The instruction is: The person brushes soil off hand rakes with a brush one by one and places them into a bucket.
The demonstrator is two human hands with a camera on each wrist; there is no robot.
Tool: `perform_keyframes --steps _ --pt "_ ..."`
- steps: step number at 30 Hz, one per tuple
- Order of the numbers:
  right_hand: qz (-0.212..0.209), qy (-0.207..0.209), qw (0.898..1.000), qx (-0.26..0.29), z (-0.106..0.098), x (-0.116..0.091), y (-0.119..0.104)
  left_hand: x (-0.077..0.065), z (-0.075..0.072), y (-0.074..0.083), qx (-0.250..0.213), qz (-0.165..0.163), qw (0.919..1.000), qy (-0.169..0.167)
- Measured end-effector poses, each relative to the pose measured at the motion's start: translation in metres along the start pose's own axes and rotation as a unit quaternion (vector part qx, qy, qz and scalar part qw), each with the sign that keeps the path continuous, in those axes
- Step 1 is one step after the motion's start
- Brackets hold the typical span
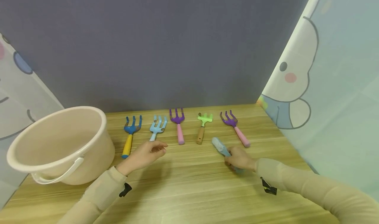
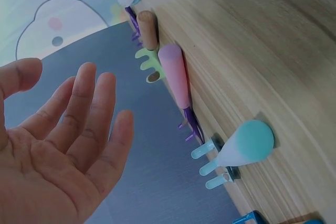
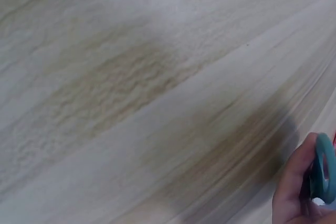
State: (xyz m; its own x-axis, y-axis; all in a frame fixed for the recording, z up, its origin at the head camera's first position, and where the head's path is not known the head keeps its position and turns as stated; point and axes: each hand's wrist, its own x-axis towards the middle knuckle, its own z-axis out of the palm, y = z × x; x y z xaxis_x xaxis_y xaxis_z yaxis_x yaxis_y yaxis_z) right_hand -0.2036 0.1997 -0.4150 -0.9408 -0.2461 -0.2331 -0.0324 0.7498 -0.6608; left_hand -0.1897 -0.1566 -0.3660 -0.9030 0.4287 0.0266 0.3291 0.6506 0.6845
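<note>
a left hand (image 1: 146,155) blocks the handle end of a light blue fork (image 1: 158,125) from the head camera, while a right hand (image 1: 240,158) covers part of a brush (image 1: 219,145). both sleeves (image 1: 314,184) run out of frame. the left wrist view crops the brush at top and a dark blue fork (image 2: 250,217) at bottom; at the right wrist view's edge, a red sliver (image 3: 334,139) is too small to identify.

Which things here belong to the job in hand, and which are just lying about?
Likely the job's:
brush, gripped by the right hand
light-blue fork, nearest the empty left hand

Untouched, so perhaps just lying about:
yellow-handled fork
middle pink-handled fork
rightmost pink-handled fork
wooden-handled green fork
bucket
</note>
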Motion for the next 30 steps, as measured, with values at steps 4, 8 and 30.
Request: perform_keyframes --steps 4,8,30 --pt "-0.02 -0.01 0.999 0.024 -0.001 0.0008 0.0029 -0.0012 0.0008 0.0 0.001 -0.002 1.0 0.0" --pt "-0.046 -0.02 0.998 0.033 -0.0013 0.0015 0.0044 -0.0017 0.0019 -0.0011 -0.001 0.0 1.0 -0.001" --pt "-0.015 -0.016 0.999 0.035 -0.0065 0.0037 0.0049 -0.0049 0.0046 -0.0052 0.001 -0.003 1.0 -0.001"
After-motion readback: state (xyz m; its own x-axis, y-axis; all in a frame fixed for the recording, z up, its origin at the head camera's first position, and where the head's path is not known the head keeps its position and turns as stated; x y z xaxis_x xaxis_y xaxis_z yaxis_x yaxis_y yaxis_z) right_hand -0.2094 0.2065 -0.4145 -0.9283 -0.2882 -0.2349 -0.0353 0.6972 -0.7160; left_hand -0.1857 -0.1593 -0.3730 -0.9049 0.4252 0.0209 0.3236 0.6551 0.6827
